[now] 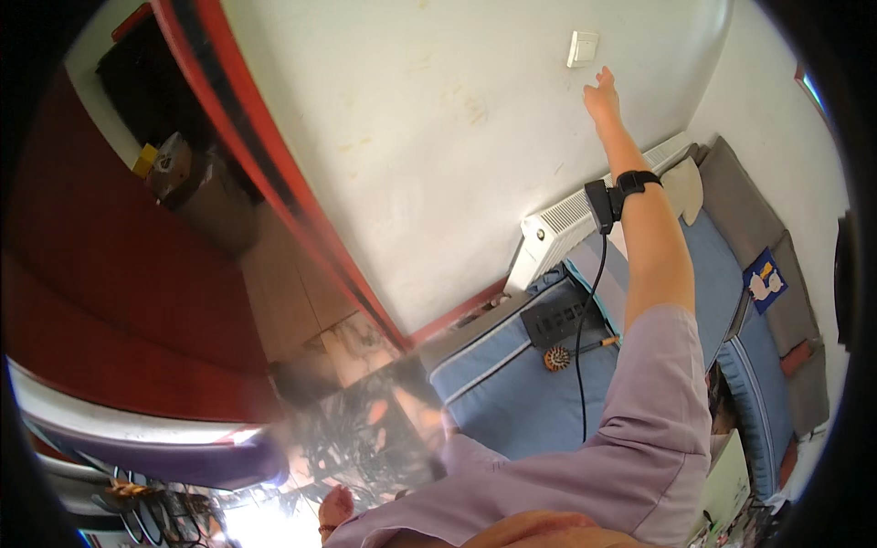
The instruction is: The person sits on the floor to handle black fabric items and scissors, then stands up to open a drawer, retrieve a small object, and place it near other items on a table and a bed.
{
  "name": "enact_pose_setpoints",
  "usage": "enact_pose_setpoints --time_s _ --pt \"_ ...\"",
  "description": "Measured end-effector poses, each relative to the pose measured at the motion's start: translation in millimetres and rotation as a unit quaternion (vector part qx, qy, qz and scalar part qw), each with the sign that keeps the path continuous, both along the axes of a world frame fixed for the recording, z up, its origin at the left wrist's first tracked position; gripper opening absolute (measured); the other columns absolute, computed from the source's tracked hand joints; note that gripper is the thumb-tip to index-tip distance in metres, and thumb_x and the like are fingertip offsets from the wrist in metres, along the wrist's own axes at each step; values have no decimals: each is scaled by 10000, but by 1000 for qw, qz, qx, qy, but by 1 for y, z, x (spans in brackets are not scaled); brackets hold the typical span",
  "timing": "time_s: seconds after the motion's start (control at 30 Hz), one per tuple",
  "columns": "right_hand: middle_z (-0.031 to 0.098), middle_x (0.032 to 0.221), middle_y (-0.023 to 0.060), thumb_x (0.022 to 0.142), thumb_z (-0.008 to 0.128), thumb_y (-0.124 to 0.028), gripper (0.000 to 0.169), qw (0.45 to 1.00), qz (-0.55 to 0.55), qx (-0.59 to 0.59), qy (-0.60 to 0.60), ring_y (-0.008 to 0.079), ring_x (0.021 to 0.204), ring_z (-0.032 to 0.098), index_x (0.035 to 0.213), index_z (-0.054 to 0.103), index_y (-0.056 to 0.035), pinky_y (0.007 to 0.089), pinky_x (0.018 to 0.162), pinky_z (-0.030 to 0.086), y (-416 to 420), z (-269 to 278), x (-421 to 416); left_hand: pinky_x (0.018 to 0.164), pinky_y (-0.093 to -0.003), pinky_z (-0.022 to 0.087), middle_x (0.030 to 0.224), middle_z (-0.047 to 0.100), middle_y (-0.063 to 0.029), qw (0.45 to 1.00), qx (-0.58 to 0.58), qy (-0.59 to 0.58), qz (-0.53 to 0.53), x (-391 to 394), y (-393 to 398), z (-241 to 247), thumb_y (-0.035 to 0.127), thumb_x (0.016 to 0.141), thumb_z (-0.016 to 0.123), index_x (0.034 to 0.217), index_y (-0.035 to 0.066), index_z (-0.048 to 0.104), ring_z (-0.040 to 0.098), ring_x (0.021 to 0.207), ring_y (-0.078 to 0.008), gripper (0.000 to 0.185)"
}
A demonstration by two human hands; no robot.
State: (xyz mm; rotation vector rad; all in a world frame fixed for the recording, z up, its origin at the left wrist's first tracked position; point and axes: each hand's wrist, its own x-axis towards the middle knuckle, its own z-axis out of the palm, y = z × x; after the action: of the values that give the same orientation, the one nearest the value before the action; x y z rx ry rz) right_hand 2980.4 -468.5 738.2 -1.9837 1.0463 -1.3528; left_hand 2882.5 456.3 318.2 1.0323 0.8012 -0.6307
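Observation:
My right arm reaches up across the view, and my right hand (602, 100) is just below and right of a white wall switch (582, 49). A small gap of wall shows between the fingertips and the switch plate. Nothing is held in that hand; one finger points up and another stands apart from it. A black strap with a device (616, 198) sits on the right forearm, and a black cable (582, 342) hangs from it. Low in the view is my left hand (336, 510), partly cut off by the sleeve, with a thin bracelet at its wrist. Its fingers are unclear.
A white radiator (548, 236) runs along the wall behind a blue-cushioned seat (521, 411). On the cushion lie a black panel-like object (558, 318) and a round-headed brush (557, 357). At left, a red door frame (274, 192) borders a doorway with a dark red door (123, 288).

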Motion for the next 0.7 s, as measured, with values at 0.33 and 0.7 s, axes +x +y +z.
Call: enact_pose_setpoints --time_s 0.33,0.7 --pt "560 1210 113 823 588 -161 569 986 125 109 -10 240 1084 544 1351 398 -63 346 885 463 -39 -74 24 719 -314 546 1013 648 -108 989 77 11 -125 71 -69 60 210 905 602 1103 44 597 631 909 -212 259" --pt "637 661 134 824 591 -302 261 650 277 413 575 248 622 609 745 675 -67 415 587 474 576 -541 -527 679 -293 521 907 662 -21 829 -128 113 -533 122 -110 -58 204 921 592 1024 120 630 626 797 -159 138"
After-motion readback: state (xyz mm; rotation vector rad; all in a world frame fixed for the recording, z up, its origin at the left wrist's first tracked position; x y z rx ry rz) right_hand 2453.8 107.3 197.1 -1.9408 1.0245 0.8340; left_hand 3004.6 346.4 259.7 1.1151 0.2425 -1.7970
